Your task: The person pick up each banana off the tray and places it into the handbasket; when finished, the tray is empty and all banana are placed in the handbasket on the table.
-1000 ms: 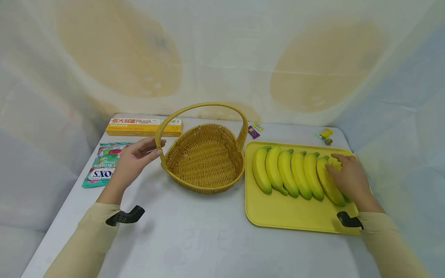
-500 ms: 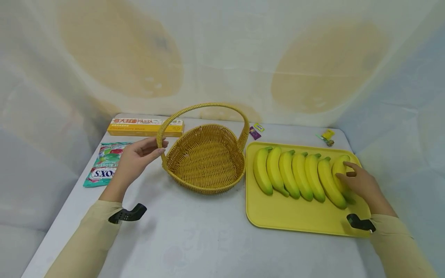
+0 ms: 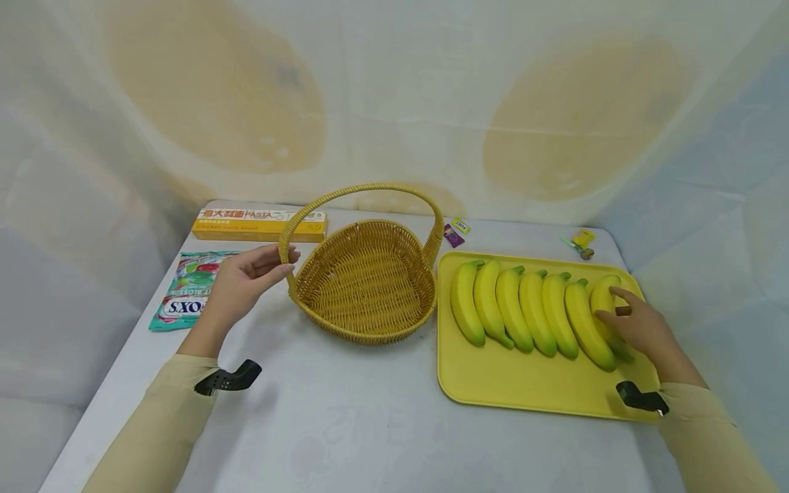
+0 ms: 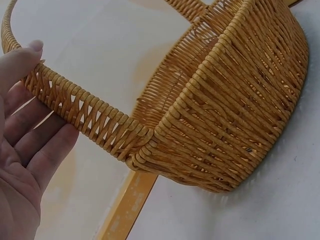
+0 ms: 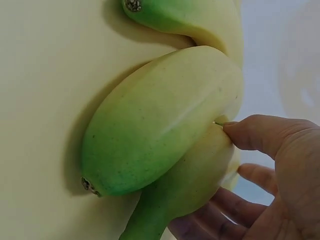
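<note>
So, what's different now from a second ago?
The right hand has shifted to the person's right, uncovering more of the rightmost banana; its thumb and fingers now sit on either side of that banana. Whether the banana itself moved, I can't tell. The left hand still holds the basket handle; the basket, tray and other bananas stayed put.

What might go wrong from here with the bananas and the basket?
The right hand holds the end banana, which lies close beside the next banana, so lifting it might nudge that one. The left hand holds the basket by one side of its handle, so a sudden tug could tip it.
</note>
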Demonstrator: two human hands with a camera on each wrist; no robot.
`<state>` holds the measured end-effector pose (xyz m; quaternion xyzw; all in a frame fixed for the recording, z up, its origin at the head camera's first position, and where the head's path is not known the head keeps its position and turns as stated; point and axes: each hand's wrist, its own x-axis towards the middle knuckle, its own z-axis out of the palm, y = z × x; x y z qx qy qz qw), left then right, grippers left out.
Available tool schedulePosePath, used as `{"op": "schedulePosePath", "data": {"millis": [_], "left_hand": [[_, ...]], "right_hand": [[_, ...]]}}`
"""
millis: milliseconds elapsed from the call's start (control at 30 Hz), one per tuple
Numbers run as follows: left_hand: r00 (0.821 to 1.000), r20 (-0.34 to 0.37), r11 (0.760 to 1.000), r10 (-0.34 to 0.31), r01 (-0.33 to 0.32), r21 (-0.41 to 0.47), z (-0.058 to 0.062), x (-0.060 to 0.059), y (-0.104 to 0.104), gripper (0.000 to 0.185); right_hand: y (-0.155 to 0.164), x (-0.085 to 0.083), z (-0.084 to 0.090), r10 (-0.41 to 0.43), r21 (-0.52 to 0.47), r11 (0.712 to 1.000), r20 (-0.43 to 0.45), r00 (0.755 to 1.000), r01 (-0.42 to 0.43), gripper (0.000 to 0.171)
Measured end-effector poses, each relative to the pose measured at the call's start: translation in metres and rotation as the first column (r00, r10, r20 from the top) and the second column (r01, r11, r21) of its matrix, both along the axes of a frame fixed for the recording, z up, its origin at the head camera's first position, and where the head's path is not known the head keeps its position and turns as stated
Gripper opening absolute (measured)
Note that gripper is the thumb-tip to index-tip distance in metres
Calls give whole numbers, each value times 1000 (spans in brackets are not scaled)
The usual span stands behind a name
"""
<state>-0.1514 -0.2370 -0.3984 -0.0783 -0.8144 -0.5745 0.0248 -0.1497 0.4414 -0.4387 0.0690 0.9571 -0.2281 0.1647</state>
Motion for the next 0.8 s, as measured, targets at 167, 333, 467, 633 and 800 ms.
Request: {"op": "schedulePosePath", "data": {"millis": [167, 333, 467, 633, 800], "left_hand": [[1000, 1, 1000, 3, -3, 1, -2, -1, 0, 46], [1000, -1, 1000, 5, -5, 5, -3, -1, -1, 44], [1000, -2, 1000, 6, -6, 3, -4, -2, -2, 44], [1000, 0, 1000, 8, -8, 15, -4, -2, -1, 41], [1000, 10, 1000, 10, -11, 21, -4, -2, -1, 41]], "right_hand": [[-2, 3, 5, 4, -9, 1000, -24, 1000, -5, 86], [-11, 7, 16, 43, -11, 999, -70, 997, -44, 83], [-22, 9, 25, 87, -13, 996, -98, 991, -89, 80], [-43, 12, 36, 151, -38, 987, -131, 980, -157, 76], [-72, 17, 48, 225, -66, 969, -154, 962, -238, 72]]}}
